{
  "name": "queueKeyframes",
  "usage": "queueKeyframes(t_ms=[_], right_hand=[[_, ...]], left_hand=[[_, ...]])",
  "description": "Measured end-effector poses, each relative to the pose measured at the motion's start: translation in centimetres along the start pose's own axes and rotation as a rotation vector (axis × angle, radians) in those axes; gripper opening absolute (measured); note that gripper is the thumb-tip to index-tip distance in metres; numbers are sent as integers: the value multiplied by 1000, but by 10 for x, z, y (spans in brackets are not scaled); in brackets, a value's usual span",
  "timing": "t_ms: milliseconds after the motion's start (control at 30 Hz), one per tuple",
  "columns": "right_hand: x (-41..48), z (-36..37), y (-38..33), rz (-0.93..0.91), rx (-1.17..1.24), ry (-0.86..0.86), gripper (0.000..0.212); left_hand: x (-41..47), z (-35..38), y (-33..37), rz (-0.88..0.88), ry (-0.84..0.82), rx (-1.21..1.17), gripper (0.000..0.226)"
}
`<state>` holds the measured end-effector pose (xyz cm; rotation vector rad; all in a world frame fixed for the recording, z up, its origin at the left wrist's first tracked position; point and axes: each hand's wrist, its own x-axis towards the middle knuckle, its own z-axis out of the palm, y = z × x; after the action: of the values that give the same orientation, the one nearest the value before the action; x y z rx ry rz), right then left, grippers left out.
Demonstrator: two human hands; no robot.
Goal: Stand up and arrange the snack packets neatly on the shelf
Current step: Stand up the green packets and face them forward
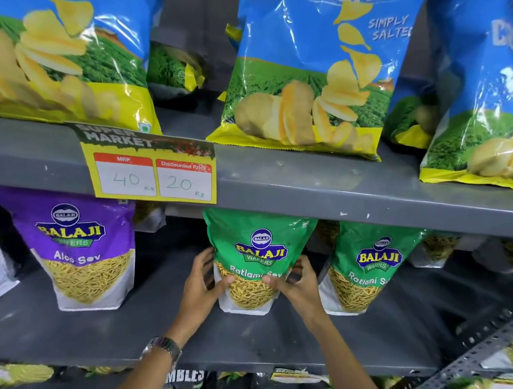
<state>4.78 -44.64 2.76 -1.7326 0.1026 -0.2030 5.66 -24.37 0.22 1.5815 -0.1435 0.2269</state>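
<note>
I am looking down at grey metal store shelves. Both my hands grip one green Ratlami Sev packet point(254, 254), which stands upright on the middle shelf point(107, 329), near its front and roughly in the centre of the view. My left hand point(202, 283) wraps the packet's left edge, fingers point(205, 257) curled behind it and thumb pressed on the front. My right hand point(296, 283) clasps the right edge the same way, thumb on the clear window showing the yellow noodles. So both sets of fingers are closed around this packet. A metal watch point(162, 347) sits on my left wrist.

Just to the right stands a second green packet point(370, 262), leaning slightly left, close beside my right hand. Well to the left stands a purple Aloo Sev packet point(84, 250), upright. More packets sit further back in the shadows, too dim to make out.

On the upper shelf point(308, 176), large blue crisp bags point(316, 67) stand leaning, some overhanging the front edge. A yellow price tag point(153, 170) fixed to that edge reads MRP 40, discounted price 20. Below the middle shelf, the tops of other packets point(183, 388) are partly visible.
</note>
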Motion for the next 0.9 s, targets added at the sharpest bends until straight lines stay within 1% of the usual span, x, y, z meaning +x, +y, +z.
queueKeyframes(t_ms=[67, 100, 133, 167, 200, 233, 267, 300, 333, 367, 400, 433, 467, 500, 533, 567, 600, 633, 700, 767, 833, 900], right_hand=[[-5, -2, 0, -29, 20, 9, 67], [-9, -4, -1, -56, 27, 47, 70], [-15, -9, -2, -95, 28, 129, 68], [-21, -17, -2, -153, 37, 260, 59], [-26, -28, -3, -230, 51, 433, 47], [-29, -44, -3, -301, 69, 633, 43], [-29, -63, -4, -344, 83, 821, 45], [-26, -83, -5, -348, 112, 968, 45], [-21, -102, -7, -332, 154, 1062, 43], [-15, -118, -10, -300, 199, 1104, 38], [-7, -133, -10, -250, 250, 1072, 31], [1, -146, -7, -177, 298, 969, 26], [9, -157, -4, -91, 325, 835, 30], [15, -164, -1, -4, 323, 709, 39], [19, -169, 2, 70, 290, 600, 44], [21, -172, 6, 117, 242, 515, 42], [22, -173, 8, 142, 198, 458, 36], [20, -172, 10, 159, 170, 425, 28], [15, -171, 9, 156, 159, 399, 21], [9, -173, 9, 123, 144, 385, 20], [-1, -177, 10, 101, 102, 365, 20], [-12, -180, 10, 88, 77, 340, 19]], left_hand=[[-26, 18, -1, 74, 252, -38, 64], [-41, 31, -1, 102, 354, -47, 62], [-56, 46, 1, 119, 399, -58, 60], [-68, 61, 3, 136, 382, -73, 56], [-75, 75, 6, 167, 326, -84, 52], [-78, 90, 10, 209, 246, -81, 46], [-77, 103, 15, 254, 158, -63, 39], [-73, 114, 23, 295, 69, -38, 32], [-66, 125, 30, 321, -7, -13, 27], [-56, 135, 37, 309, -72, 10, 26], [-46, 144, 42, 249, -136, 30, 29], [-35, 153, 46, 148, -212, 41, 37], [-24, 161, 50, 32, -302, 52, 50], [-13, 168, 52, -68, -390, 66, 64], [-3, 173, 54, -135, -472, 94, 75], [4, 179, 54, -175, -543, 138, 81], [9, 183, 53, -208, -595, 185, 83], [11, 186, 51, -246, -623, 220, 83], [11, 191, 46, -303, -608, 215, 81], [5, 192, 44, -276, -569, 168, 74], [-3, 190, 42, -216, -571, 126, 64], [-11, 187, 40, -172, -557, 148, 57]])
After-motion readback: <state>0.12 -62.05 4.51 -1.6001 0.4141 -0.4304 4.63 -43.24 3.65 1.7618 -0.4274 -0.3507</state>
